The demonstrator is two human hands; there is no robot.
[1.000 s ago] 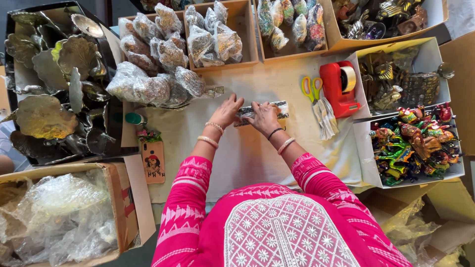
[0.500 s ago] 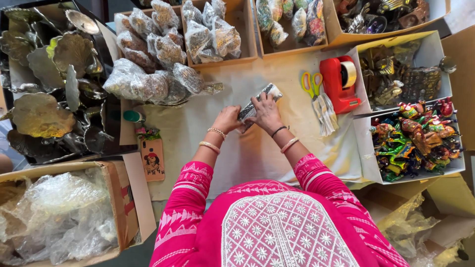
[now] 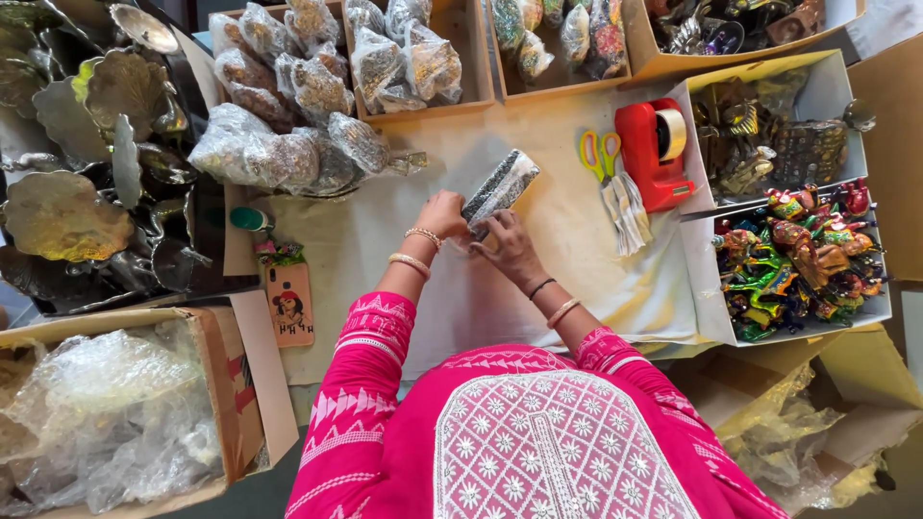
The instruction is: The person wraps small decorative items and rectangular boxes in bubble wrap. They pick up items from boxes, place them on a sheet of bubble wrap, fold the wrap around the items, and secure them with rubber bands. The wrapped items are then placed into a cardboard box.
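Nearest the camera, pink sleeves lead up to both hands over a cream cloth (image 3: 538, 279). Right hand (image 3: 507, 248) w/ fingers pinching the near end of a bubble-wrapped bundle (image 3: 500, 188); left hand (image 3: 442, 215) clenched on that end too. Bundle tilts up-right, far end off the cloth. Beyond: yellow scissors (image 3: 593, 152) beside red tape dispenser (image 3: 654, 149), then cardboard boxes of wrapped pieces (image 3: 394, 58).

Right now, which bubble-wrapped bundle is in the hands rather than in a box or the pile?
The long flat bundle at table centre, pinched at its near end by both hands, left hand and right hand. The other bundles lie untouched.
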